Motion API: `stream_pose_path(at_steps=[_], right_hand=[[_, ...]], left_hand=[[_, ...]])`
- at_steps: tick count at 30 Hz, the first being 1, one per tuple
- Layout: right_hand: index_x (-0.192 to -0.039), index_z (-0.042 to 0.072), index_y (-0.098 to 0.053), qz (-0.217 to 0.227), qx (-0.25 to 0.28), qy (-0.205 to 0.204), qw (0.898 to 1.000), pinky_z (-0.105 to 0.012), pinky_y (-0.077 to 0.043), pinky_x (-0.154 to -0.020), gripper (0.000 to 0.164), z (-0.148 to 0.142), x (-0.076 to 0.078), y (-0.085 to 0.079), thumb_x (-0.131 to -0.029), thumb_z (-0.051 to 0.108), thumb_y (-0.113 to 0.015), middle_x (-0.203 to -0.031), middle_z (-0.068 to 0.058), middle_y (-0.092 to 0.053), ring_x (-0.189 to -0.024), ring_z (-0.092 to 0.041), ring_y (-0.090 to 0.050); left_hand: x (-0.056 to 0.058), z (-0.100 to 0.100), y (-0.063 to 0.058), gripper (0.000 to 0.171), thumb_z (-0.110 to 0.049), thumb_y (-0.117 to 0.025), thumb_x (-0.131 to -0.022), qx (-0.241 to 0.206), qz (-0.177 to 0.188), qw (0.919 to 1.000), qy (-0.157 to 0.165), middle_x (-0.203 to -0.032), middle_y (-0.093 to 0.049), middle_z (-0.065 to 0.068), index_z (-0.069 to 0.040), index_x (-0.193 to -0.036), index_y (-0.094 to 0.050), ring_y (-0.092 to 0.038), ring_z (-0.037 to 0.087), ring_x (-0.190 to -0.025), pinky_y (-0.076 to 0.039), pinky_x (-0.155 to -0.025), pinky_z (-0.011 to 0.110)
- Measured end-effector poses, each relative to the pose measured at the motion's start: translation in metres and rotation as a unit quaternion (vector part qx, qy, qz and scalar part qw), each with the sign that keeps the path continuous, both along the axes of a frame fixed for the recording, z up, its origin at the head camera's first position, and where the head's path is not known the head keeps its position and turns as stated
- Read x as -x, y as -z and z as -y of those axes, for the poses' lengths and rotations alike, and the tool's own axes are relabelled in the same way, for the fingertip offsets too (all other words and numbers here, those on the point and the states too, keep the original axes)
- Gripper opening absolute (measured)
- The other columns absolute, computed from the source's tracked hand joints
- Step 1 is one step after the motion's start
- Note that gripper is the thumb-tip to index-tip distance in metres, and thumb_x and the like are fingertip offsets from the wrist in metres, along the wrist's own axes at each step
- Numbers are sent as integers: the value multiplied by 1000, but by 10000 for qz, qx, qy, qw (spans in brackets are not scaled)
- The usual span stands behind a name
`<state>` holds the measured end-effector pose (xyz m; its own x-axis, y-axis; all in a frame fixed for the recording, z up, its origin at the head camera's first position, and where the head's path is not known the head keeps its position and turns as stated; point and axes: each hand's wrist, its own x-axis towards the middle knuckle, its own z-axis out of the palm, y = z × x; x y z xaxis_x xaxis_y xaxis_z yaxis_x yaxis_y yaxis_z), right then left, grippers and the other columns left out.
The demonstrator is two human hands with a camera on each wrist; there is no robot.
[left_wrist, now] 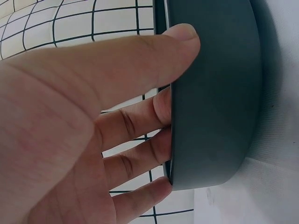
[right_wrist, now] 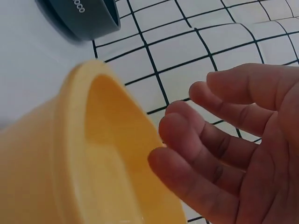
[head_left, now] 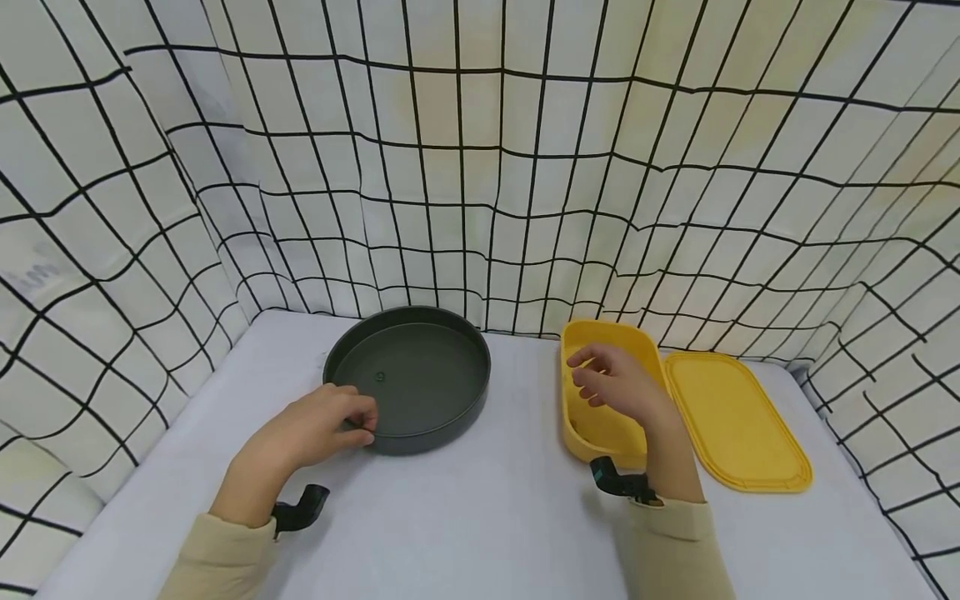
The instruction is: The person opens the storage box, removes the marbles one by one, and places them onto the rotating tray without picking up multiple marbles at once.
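Note:
A round dark-green pan (head_left: 420, 367) with a low wall sits left of centre on the white table. My left hand (head_left: 318, 429) grips its near-left rim. In the left wrist view the thumb presses the outside of the pan wall (left_wrist: 215, 107), while the fingers reach over the rim to the inside. To the right stands a yellow rectangular container (head_left: 600, 433), uncovered, its long side running away from me. My right hand (head_left: 618, 383) hovers over it, fingers loosely bent and holding nothing. The right wrist view shows those fingertips beside the container rim (right_wrist: 70, 107).
A flat yellow lid (head_left: 738, 421) lies just right of the container. Black netting (head_left: 495, 200) over pale sheets encloses the back and both sides of the white table (head_left: 450, 525). Pale letters mark the pan's outer wall in the right wrist view.

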<state>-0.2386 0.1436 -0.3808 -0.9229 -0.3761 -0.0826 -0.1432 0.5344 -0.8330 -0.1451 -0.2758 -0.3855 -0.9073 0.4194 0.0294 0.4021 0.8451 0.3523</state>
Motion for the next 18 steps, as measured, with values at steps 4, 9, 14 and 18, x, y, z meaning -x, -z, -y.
stream_pose_path(at_steps=[4, 9, 14, 18], right_hand=[[-120, 2, -61, 206, -257, 50, 9994, -38, -58, -76, 24, -7, 1, 3, -100, 16, -58, -105, -20, -64, -89, -34, -66], [-119, 3, -61, 431, -403, 52, 9982, -37, -58, -75, 24, -11, 2, 3, -98, 16, -61, -103, -19, -64, -89, -34, -64], [-119, 4, -61, 574, -552, 56, 9968, -37, -57, -74, 25, -12, 2, 5, -98, 17, -61, -104, -19, -64, -88, -33, -64], [-118, 6, -62, 712, -794, -18, 9943, -37, -57, -74, 24, -13, 3, 10, -97, 17, -61, -104, -18, -65, -87, -29, -64]], left_hand=[[0, 0, 0, 23, -19, -80, -84, -3, 18, 10000, -13, -82, -52, -13, -30, -81, -60, -50, 13, -79, -42, -68, 30], [1, 1, 0, 22, -20, -79, -84, 42, 34, 10000, -12, -83, -52, -13, -31, -81, -60, -50, 12, -80, -42, -69, 30], [1, 1, 0, 22, -22, -79, -85, 52, 66, 10000, -34, -83, -52, -13, -31, -82, -59, -50, 12, -80, -41, -69, 30], [0, 1, -1, 21, -21, -79, -85, 48, 84, 9999, -51, -84, -54, -13, -30, -82, -60, -51, 12, -82, -42, -70, 31]])
